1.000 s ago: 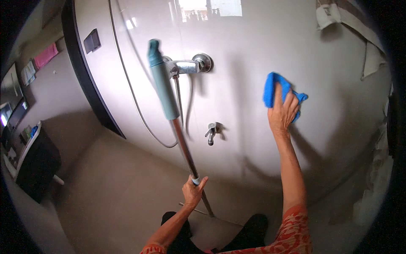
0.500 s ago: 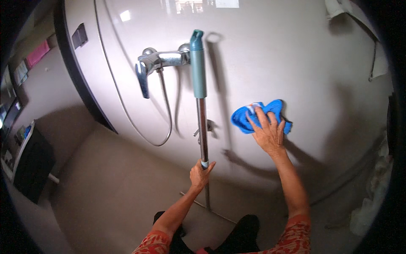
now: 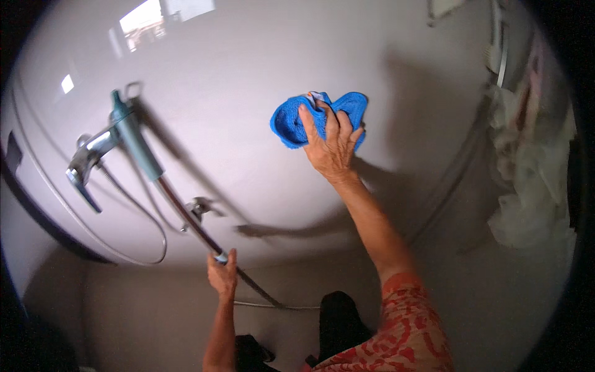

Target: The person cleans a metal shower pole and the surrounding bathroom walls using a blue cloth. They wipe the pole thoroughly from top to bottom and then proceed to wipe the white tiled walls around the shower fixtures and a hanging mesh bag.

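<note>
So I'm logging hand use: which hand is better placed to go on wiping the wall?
Right hand: it presses the blue cloth flat on the wall. Left hand grips the pole.

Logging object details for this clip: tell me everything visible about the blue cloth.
The cloth is bright blue and looks like soft terry or microfibre. It is bunched into a crumpled wad with folds, not spread flat, and a small pale patch shows at its top edge. The right hand presses it flat-palmed against the glossy pale wall, fingers spread over its middle, so its right part is partly hidden. It sits high on the wall, right of the tap. Nothing else touches it.
</note>
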A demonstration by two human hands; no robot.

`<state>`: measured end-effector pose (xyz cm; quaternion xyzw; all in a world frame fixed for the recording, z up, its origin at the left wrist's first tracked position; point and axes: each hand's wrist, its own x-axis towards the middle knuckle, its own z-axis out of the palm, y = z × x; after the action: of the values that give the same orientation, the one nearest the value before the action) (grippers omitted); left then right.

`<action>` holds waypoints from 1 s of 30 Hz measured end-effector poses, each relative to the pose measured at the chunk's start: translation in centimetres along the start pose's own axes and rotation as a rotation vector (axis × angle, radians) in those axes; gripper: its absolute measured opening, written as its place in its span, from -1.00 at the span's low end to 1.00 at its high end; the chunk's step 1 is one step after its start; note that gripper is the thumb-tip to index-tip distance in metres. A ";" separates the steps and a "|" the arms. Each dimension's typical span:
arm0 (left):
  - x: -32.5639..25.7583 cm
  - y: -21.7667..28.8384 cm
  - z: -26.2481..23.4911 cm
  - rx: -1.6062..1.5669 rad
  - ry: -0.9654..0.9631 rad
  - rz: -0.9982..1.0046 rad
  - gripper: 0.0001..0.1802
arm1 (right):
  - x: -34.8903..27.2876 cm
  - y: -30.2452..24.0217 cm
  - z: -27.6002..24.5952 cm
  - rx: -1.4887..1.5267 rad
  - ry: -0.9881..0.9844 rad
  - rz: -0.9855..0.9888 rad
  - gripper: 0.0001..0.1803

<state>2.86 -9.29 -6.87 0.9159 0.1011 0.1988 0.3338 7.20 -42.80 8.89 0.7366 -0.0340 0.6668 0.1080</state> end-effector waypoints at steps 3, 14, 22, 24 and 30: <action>-1.1 0.2 -1.0 -0.111 -0.042 -0.001 -0.34 | -2.0 2.9 0.1 0.025 0.012 0.147 -0.23; -7.6 -1.3 -5.7 -0.153 0.195 0.621 -0.76 | -12.1 19.8 -9.7 0.079 0.028 1.008 -0.41; -10.0 2.2 -4.1 -0.251 -0.035 0.677 -0.82 | -16.7 31.4 -11.5 -0.157 -0.383 1.213 -0.40; -10.6 3.1 -3.7 -0.309 -0.133 0.713 -0.82 | -17.5 33.4 -11.3 0.110 -0.487 1.368 -0.45; -13.3 6.0 -4.9 -0.234 -0.240 0.873 -0.82 | -17.7 30.3 -12.9 0.140 -0.407 1.274 -0.69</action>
<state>-10.94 -15.27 -3.46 0.8454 -0.3564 0.2232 0.3293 -13.17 -71.36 -4.03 0.6891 -0.4382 0.4487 -0.3631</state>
